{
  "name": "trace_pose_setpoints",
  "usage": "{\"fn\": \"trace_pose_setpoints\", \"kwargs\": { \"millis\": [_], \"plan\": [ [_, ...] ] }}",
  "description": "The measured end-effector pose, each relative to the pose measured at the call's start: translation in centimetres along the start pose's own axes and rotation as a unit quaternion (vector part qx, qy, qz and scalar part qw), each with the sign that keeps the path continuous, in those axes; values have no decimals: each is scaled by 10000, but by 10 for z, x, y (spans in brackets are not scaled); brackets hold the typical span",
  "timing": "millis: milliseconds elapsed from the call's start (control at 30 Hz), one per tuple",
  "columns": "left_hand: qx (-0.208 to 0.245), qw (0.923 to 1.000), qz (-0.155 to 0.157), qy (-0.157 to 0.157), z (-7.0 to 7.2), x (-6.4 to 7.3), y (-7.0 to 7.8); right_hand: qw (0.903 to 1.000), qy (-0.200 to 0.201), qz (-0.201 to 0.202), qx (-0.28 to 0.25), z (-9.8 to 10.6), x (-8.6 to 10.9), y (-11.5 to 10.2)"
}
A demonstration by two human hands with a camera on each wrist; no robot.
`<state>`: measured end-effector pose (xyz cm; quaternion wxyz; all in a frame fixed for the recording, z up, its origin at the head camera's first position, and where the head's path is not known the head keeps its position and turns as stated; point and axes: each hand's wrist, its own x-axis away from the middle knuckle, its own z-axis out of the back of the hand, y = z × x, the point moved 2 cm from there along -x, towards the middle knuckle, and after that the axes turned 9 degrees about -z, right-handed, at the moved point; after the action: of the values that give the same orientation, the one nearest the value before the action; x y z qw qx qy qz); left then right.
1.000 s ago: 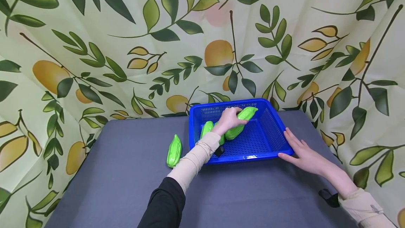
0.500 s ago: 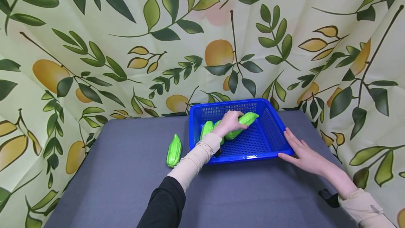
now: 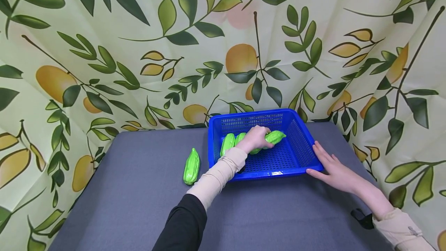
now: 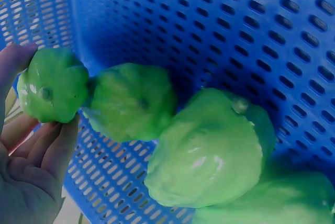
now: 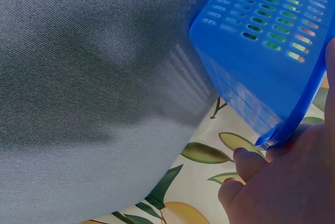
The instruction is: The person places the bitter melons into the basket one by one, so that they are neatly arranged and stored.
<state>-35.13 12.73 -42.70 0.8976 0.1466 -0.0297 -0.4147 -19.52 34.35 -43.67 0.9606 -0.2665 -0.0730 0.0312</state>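
My left hand [image 3: 257, 138] reaches into a blue plastic basket [image 3: 271, 174] and grips a bright green, ridged bitter melon [image 3: 276, 137]. In the left wrist view, thumb and fingers stand around that held bitter melon [image 4: 52, 85], which is close beside a second bitter melon [image 4: 132, 101]. More bitter melons [image 4: 209, 150] lie along the basket, some partly hidden by my hand in the head view. A single bitter melon [image 3: 191, 167] lies on the table left of the basket. My right hand [image 3: 336, 171] rests with fairly straight fingers against the basket's front right corner.
The basket stands at the back of a grey cloth-covered table [image 3: 146, 196]. A leaf-and-fruit patterned curtain [image 3: 209, 57] hangs behind and at both sides. A black strap [image 3: 362, 218] shows under the right wrist.
My left hand has lowered the held bitter melon, its tip dropping toward the basket floor. More of the bitter melons at the left show. My right hand has stayed in place.
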Motion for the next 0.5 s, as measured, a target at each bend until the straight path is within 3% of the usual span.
{"fn": "trace_pose_setpoints", "kwargs": {
  "millis": [200,500],
  "plan": [
    [-181,9998,-15,-115,-6,-1,-2,10000,-2,39,-43,0,1,0],
    [-401,9992,42,2,-12,-3,-5,10000,-41,17,-63,1,0,0]
  ]
}}
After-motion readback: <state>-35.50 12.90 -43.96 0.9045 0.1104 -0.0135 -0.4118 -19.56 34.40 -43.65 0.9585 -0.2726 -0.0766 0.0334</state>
